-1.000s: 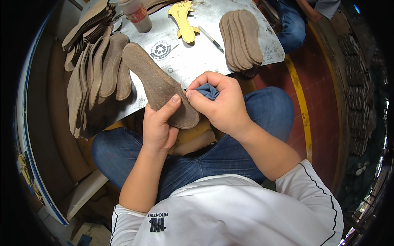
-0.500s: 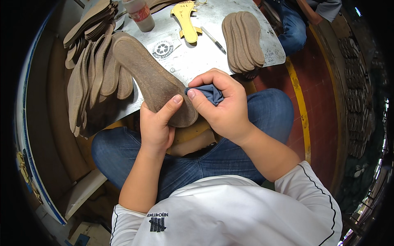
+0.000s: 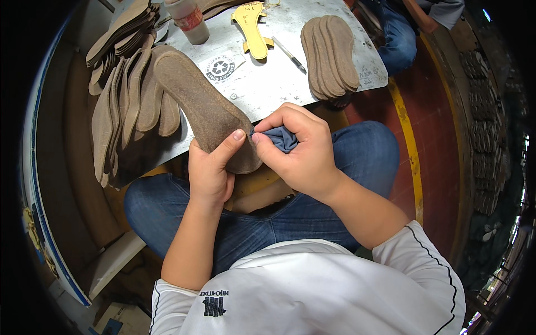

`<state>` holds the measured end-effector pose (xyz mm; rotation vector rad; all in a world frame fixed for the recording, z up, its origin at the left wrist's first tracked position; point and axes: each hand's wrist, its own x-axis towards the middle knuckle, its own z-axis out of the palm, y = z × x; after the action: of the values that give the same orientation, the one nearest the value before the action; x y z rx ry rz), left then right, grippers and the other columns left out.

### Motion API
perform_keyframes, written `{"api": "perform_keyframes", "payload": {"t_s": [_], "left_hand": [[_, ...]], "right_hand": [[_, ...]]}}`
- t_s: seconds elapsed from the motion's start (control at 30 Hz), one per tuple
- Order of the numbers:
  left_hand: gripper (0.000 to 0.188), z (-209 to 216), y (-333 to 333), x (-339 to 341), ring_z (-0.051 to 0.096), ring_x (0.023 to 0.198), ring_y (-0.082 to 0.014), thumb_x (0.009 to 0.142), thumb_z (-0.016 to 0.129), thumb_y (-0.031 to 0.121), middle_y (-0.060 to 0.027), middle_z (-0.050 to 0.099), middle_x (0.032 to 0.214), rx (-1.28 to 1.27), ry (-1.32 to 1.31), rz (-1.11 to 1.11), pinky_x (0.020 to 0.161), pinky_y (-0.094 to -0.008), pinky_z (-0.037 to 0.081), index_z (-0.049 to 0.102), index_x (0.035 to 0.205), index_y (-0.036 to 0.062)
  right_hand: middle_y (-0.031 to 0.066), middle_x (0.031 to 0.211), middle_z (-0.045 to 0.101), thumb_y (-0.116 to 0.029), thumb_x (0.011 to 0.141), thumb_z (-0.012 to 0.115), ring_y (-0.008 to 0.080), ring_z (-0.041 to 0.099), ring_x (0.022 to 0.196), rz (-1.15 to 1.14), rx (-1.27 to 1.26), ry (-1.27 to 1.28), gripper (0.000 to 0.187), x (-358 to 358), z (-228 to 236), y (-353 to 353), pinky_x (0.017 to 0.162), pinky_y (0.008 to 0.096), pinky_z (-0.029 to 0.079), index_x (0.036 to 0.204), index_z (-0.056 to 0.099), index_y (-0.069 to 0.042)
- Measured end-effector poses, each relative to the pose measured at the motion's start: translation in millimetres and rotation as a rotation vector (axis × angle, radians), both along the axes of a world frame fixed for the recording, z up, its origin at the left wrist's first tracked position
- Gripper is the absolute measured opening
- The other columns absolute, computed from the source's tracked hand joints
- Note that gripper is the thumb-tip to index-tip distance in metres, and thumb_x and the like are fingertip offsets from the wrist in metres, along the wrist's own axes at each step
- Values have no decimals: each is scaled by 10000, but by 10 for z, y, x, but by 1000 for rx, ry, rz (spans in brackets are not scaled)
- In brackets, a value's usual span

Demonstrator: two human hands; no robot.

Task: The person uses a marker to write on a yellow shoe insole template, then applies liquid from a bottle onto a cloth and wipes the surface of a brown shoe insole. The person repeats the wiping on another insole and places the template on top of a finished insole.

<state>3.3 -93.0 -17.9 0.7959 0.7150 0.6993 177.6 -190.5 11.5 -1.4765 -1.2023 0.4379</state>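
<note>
A brown speckled shoe insole (image 3: 204,97) is held up at a slant over my lap, its heel end toward me. My left hand (image 3: 211,167) grips that heel end, thumb on top and the fingers hidden beneath. In my right hand (image 3: 304,151) is a bunched blue-grey cloth (image 3: 282,138), pinched between thumb and fingers. The cloth touches the insole's right edge near the heel.
Brown insoles (image 3: 125,100) lie piled along the table's left side, and a row of several more (image 3: 330,58) sits at its right. A yellow insole-shaped template (image 3: 254,32), a pen (image 3: 290,56) and a cup (image 3: 188,21) rest on the metal table (image 3: 268,92). Another person's knee (image 3: 399,47) is beyond.
My right hand with the cloth has moved slightly left and down along the insole's edge. The insole's heel end has shifted a little left in my left hand.
</note>
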Motion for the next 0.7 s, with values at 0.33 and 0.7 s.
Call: {"api": "perform_keyframes", "payload": {"t_s": [0.33, 0.7], "left_hand": [[440, 31, -150, 28, 802, 1184, -210, 1006, 887, 38, -110, 841, 1292, -29, -26, -225, 1069, -391, 623, 758, 1421, -27], [532, -3, 83, -26, 769, 1308, -222, 1144, 800, 184, -160, 774, 1460, -71, -147, -134, 1139, -403, 614, 608, 1596, -23]], "right_hand": [[-6, 989, 778, -86, 1040, 875, 49, 671, 897, -65, -52, 155, 123, 100, -7, 29, 816, 250, 556, 1109, 803, -13], [-22, 984, 760, -66, 1027, 883, 31, 657, 895, -30, -113, 281, 131, 29, -12, -18, 807, 244, 550, 1116, 800, -19]]}}
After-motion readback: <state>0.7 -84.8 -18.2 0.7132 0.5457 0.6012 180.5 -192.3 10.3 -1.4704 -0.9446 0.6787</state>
